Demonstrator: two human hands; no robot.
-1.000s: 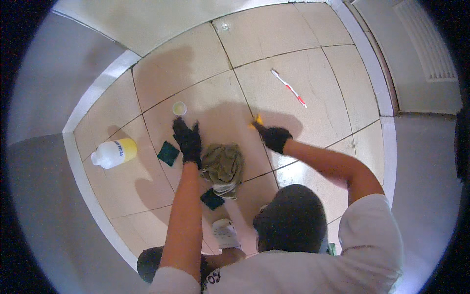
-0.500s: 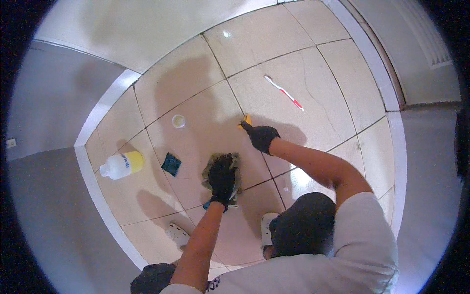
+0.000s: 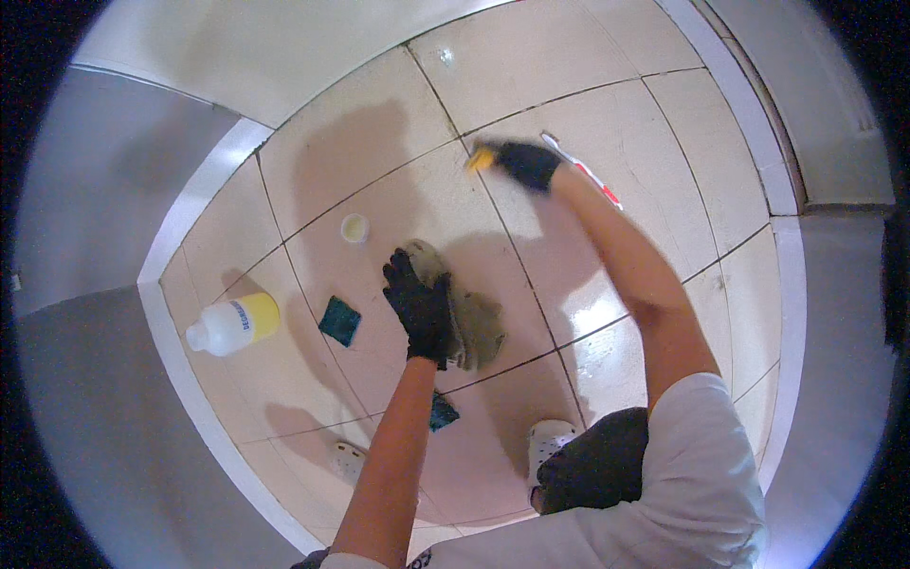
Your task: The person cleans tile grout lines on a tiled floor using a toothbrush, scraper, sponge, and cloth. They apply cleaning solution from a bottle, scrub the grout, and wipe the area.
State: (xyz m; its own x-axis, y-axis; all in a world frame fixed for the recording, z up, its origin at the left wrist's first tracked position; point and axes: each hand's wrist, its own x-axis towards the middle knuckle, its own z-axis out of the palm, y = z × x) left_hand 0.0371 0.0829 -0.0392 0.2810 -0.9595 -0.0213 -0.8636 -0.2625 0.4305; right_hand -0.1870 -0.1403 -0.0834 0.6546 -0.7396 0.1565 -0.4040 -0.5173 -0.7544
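Observation:
My left hand [image 3: 417,308], in a black glove, lies on a rumpled grey-brown cloth [image 3: 481,327] on the tiled floor. Its fingers are stretched out and apart, and much of the cloth shows to the right of the palm. Farther away and to the right, my gloved right hand [image 3: 523,165] grips a small yellow-orange thing [image 3: 481,158] over a dark grout line. Motion blurs it, so I cannot tell its kind. A white and red toothbrush [image 3: 603,188] lies just right of that hand, by the forearm.
One green scouring pad [image 3: 339,321] lies left of the cloth; another [image 3: 443,412] is nearer to me. A small round cup [image 3: 354,228] stands beyond. At left lies a white bottle [image 3: 232,322] of yellow liquid. Clogs [image 3: 553,438] are near, walls [image 3: 76,190] around.
My right hand has moved farther away along the grout line with the yellow-orange thing. My left hand has gone from clutching the cloth to lying flat, and the cloth is spread wider, farther right.

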